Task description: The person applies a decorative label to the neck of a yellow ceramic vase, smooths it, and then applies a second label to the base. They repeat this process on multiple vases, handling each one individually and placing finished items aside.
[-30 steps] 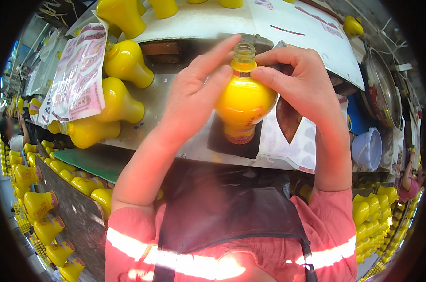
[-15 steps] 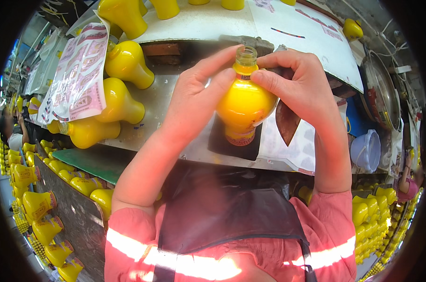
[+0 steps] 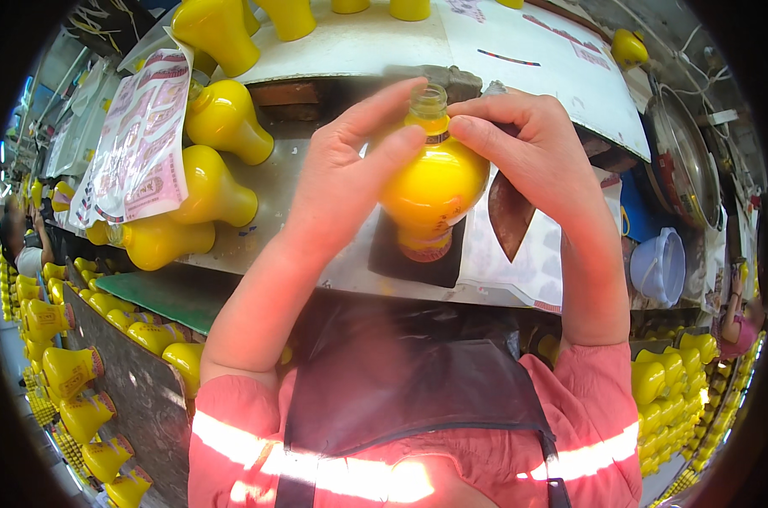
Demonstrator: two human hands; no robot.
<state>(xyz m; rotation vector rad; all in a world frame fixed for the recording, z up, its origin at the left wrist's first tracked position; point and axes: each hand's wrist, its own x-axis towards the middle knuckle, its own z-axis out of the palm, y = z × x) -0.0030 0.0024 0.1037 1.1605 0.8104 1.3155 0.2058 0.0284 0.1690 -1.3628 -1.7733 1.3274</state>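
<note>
A glossy yellow bottle [image 3: 435,188] with a clear glass mouth stands over a dark mat [image 3: 384,245] in front of me. A narrow dark band [image 3: 437,139] circles the lower part of its neck. From the left, my left hand [image 3: 350,152] curls round the neck, thumb against the yellow shoulder. My right hand [image 3: 524,135] is closed at the other side, thumb and forefinger pressed on the neck by the band. Under the right wrist a brown pointed piece [image 3: 511,220] hangs over a white printed sheet [image 3: 532,262].
Several yellow bottles [image 3: 232,123] lie at the left, partly under a sheet of pink labels [image 3: 143,140]. A white board [image 3: 384,42] with more bottles runs along the back. A light-blue bucket [image 3: 657,267] stands at right. Racks of yellow bottles [image 3: 66,368] fill both sides; people work far off.
The bottle and both hands have shifted slightly left in the picture. The band on the neck shows more of its length now. Both hands keep their hold.
</note>
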